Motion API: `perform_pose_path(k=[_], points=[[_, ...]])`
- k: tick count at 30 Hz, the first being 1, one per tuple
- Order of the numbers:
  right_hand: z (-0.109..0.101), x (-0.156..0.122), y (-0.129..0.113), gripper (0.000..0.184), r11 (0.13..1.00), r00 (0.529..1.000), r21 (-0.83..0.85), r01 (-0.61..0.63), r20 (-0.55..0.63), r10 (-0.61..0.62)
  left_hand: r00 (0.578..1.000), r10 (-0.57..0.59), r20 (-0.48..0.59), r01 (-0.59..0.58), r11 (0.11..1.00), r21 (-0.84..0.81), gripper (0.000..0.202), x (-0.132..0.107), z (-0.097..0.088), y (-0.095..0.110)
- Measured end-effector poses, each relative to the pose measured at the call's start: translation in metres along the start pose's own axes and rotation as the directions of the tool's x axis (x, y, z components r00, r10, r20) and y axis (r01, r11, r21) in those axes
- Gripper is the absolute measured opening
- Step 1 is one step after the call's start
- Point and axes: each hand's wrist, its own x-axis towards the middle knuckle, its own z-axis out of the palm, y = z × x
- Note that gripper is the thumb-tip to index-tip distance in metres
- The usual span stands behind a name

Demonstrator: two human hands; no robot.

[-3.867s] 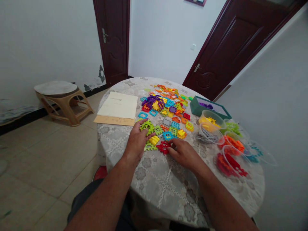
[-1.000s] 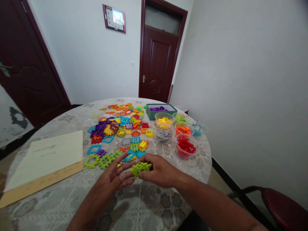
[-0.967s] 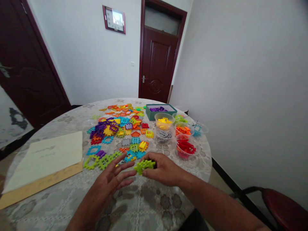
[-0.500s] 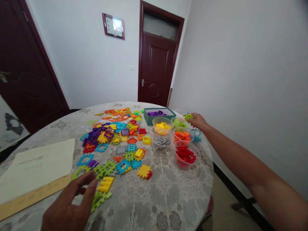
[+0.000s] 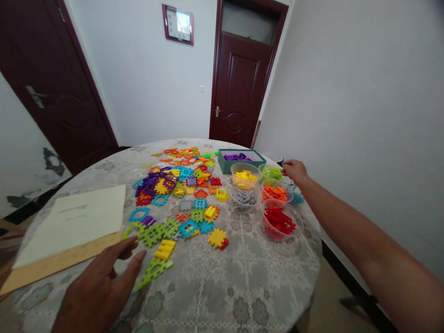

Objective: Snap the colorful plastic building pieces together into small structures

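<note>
My left hand (image 5: 100, 282) hovers at the near left, thumb and fingers apart, with nothing between them. Just beyond its fingertips lie a lime green toothed piece (image 5: 154, 273), a stack of yellow pieces (image 5: 165, 250) and green window-like pieces (image 5: 152, 233). At the far right, my right hand (image 5: 294, 170) is beside a clear bowl of lime green pieces (image 5: 272, 173). Its fingers point at the bowl's edge and look slightly parted; I see no piece in them. A clear bowl of orange pieces (image 5: 275, 192) and some blue pieces (image 5: 297, 198) are close by.
Clear bowls hold red pieces (image 5: 280, 222), grey pieces (image 5: 244, 196) and yellow pieces (image 5: 246, 176). Behind them stands a green box (image 5: 225, 165) with purple pieces. A mixed pile (image 5: 156, 182) spreads over the round table. A paper sheet on a board (image 5: 79, 217) lies left.
The lime green piece that was in my right hand no longer shows there; that hand is now at the green bowl's edge. The view has shifted slightly. My left hand remains open.
</note>
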Motion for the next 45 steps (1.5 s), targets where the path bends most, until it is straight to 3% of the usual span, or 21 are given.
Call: perform_pose_path(k=[2, 4, 7, 9, 13, 15, 16, 22, 26, 30, 32, 35, 37, 45], points=[[-0.004, -0.019, -0.005, 0.031, 0.998, 0.999, 0.050, 0.035, 0.026, -0.037, 0.997, 0.046, 0.063, -0.049, 0.997, 0.051, 0.046, -0.005, -0.006, 0.006], [-0.006, -0.046, -0.012, 0.030, 0.984, 0.992, 0.138, 0.109, 0.050, -0.117, 0.997, 0.065, 0.048, -0.067, 0.997, 0.046, 0.049, -0.009, -0.010, 0.011], [-0.004, -0.105, -0.029, 0.026, 0.915, 0.937, 0.292, 0.278, 0.126, -0.325, 0.987, 0.085, 0.134, -0.091, 0.995, 0.039, 0.054, -0.014, -0.014, 0.012], [0.001, -0.154, -0.043, 0.026, 0.884, 0.839, 0.254, 0.392, 0.295, -0.457, 0.977, 0.083, 0.196, -0.093, 0.995, 0.045, 0.058, -0.017, -0.017, 0.010], [0.019, -0.247, -0.064, 0.034, 0.686, 0.521, 0.250, 0.683, 0.492, -0.698, 0.936, 0.060, 0.348, -0.082, 0.995, 0.049, 0.068, -0.025, -0.019, 0.011], [0.031, -0.273, -0.068, 0.042, 0.630, 0.444, 0.214, 0.746, 0.546, -0.711, 0.912, 0.051, 0.407, -0.086, 0.994, 0.067, 0.069, -0.027, -0.018, 0.015], [0.037, -0.281, -0.068, 0.046, 0.620, 0.431, 0.188, 0.762, 0.567, -0.702, 0.903, 0.045, 0.428, -0.092, 0.992, 0.089, 0.068, -0.028, -0.017, 0.018], [0.065, -0.288, -0.064, 0.051, 0.650, 0.470, 0.066, 0.757, 0.636, -0.612, 0.854, 0.046, 0.518, -0.196, 0.951, 0.239, 0.054, -0.020, -0.006, 0.026], [0.081, -0.292, -0.063, 0.034, 0.646, 0.421, 0.151, 0.748, 0.645, -0.638, 0.858, 0.066, 0.509, -0.227, 0.938, 0.261, 0.047, -0.016, 0.005, 0.035], [0.095, -0.291, -0.062, 0.024, 0.663, 0.413, 0.323, 0.676, 0.579, -0.703, 0.853, 0.091, 0.514, -0.222, 0.954, 0.199, 0.047, -0.016, 0.017, 0.051], [0.101, -0.289, -0.060, 0.023, 0.686, 0.454, 0.386, 0.617, 0.537, -0.711, 0.849, 0.130, 0.512, -0.232, 0.962, 0.140, 0.054, -0.017, 0.023, 0.058], [0.106, -0.287, -0.057, 0.026, 0.749, 0.568, 0.404, 0.525, 0.489, -0.662, 0.844, 0.175, 0.507, -0.249, 0.965, 0.081, 0.062, -0.019, 0.030, 0.063], [0.108, -0.286, -0.054, 0.028, 0.783, 0.616, 0.402, 0.474, 0.484, -0.621, 0.842, 0.185, 0.507, -0.253, 0.965, 0.069, 0.060, -0.019, 0.033, 0.062], [0.113, -0.285, -0.051, 0.019, 0.808, 0.677, 0.390, 0.442, 0.445, -0.586, 0.843, 0.211, 0.495, -0.271, 0.961, 0.053, 0.039, -0.016, 0.034, 0.054]])
